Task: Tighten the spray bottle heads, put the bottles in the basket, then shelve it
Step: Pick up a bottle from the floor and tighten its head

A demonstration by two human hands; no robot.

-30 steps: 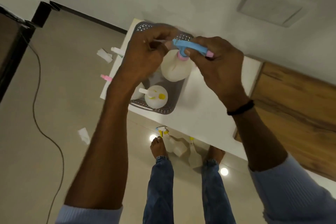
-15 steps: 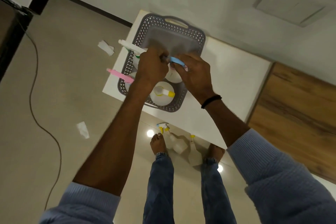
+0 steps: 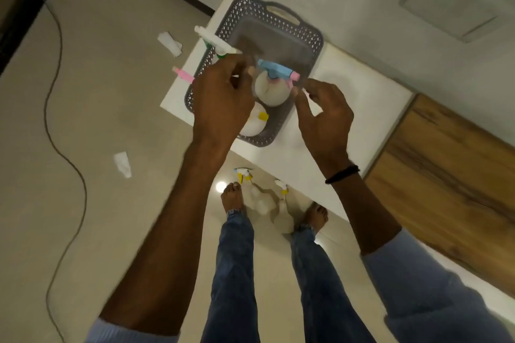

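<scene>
Standing in the gray basket [image 3: 312,44] on the counter [image 3: 362,97], a blue-headed bottle [image 3: 271,89] sits between the empty, loosely open left hand [image 3: 223,100] and right hand [image 3: 324,114], its sprayer pointing right.

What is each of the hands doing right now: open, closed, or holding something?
Left hand: open, holding nothing, beside the blue-headed spray bottle in the basket.
Right hand: open, holding nothing.
</scene>
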